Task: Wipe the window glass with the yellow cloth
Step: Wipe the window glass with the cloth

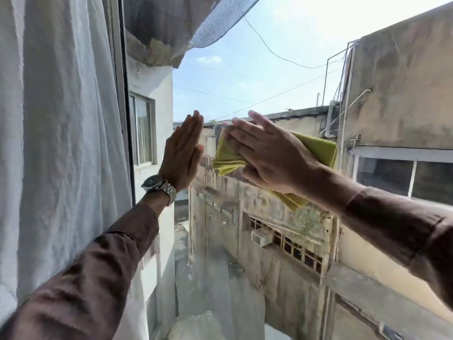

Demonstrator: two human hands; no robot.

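The window glass [257,77] fills the middle and right of the head view, with buildings and sky behind it. My right hand [267,153] lies flat on a folded yellow cloth [321,148] and presses it against the pane near the centre. Cloth edges stick out left of the fingers and below the wrist. My left hand [182,153] is flat against the glass just left of the cloth, fingers straight and together, holding nothing. A metal watch sits on that wrist.
A white curtain [61,133] hangs along the left side, next to the dark window frame [125,106]. The lower part of the glass looks hazy and streaked. Something pale and blurred lies at the bottom centre [196,327].
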